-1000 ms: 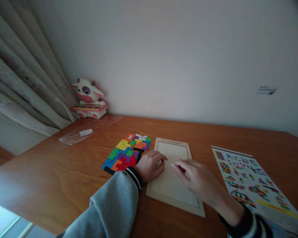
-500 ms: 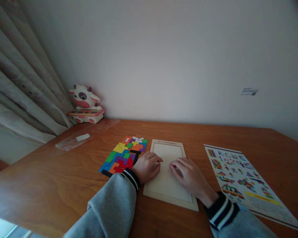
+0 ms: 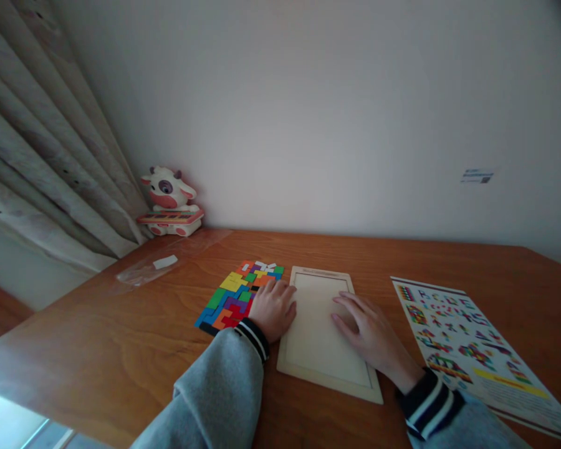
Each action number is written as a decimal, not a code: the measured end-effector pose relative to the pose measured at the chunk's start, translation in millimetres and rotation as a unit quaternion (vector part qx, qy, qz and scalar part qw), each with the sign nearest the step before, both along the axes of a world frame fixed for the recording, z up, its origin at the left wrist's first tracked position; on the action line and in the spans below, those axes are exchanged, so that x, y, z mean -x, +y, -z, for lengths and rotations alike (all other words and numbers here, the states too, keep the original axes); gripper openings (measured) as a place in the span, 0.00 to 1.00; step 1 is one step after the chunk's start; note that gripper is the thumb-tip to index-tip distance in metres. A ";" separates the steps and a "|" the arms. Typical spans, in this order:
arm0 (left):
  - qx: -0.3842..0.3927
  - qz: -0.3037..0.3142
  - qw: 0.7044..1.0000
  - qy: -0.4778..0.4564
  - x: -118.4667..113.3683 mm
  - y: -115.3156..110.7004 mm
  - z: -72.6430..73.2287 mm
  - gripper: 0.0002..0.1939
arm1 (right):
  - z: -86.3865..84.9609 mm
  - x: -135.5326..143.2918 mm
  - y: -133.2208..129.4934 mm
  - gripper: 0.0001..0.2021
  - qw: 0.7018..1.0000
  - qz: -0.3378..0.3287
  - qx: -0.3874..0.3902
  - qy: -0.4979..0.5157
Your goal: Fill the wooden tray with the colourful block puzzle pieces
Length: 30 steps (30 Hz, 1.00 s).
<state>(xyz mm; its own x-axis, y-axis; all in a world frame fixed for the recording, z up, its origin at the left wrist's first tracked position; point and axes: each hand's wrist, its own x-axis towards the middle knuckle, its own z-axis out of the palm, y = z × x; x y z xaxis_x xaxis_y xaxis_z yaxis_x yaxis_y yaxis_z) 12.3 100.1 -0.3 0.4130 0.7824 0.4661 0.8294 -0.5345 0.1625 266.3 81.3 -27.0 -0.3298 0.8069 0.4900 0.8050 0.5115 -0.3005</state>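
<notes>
A pale wooden puzzle board [image 3: 315,330] with a raised frame lies in front of me, its recess holding no pieces. To its left, colourful flat puzzle pieces [image 3: 231,299] are fitted together in a slanted block. My left hand [image 3: 273,308] rests between them, over the board's left edge and the block's right side, covering some pieces; its fingers are outstretched and nothing shows in it. Over the board's right edge is my right hand [image 3: 371,333], fingers apart and holding nothing. Whether its fingertips touch the board I cannot tell.
A printed pattern sheet [image 3: 477,349] lies on the right of the wooden table [image 3: 135,349]. At the back left sit a toy cow with a keyboard [image 3: 171,202] and a clear plastic bag [image 3: 143,272]. A curtain [image 3: 60,143] hangs at left, before the wall.
Both hands have spread apart from the middle of the board, the left toward the pieces, the right toward the right edge. Their fingers have straightened. The whole view has shifted slightly.
</notes>
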 end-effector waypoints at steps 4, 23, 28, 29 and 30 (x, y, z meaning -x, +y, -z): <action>-0.013 -0.119 0.993 0.014 35.3 11.3 -0.9 0.13 | 12.0 -11.6 6.7 0.20 0.999 -0.004 0.031 0.016; 0.111 -0.204 0.971 0.058 75.5 23.1 16.9 0.28 | 12.9 -13.9 9.5 0.22 0.997 -0.007 0.078 0.005; 0.097 -0.213 0.971 0.053 76.7 22.7 14.7 0.27 | 14.0 -14.9 10.2 0.23 0.997 -0.007 0.075 0.010; 0.095 -0.207 0.972 0.054 76.2 22.6 13.5 0.25 | 14.1 -14.9 10.2 0.23 0.997 -0.008 0.075 0.009; 0.094 -0.200 0.974 0.054 75.5 22.4 11.9 0.24 | 14.0 -14.9 10.1 0.22 0.997 -0.008 0.075 0.010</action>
<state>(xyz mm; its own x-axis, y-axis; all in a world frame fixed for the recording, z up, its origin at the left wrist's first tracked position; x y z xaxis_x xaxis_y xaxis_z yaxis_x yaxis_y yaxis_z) -63.2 122.5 -12.2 0.0968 0.9582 0.2691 0.9826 -0.1350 0.1272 281.1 91.4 -41.1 -0.3352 0.8658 0.3714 0.7903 0.4730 -0.3894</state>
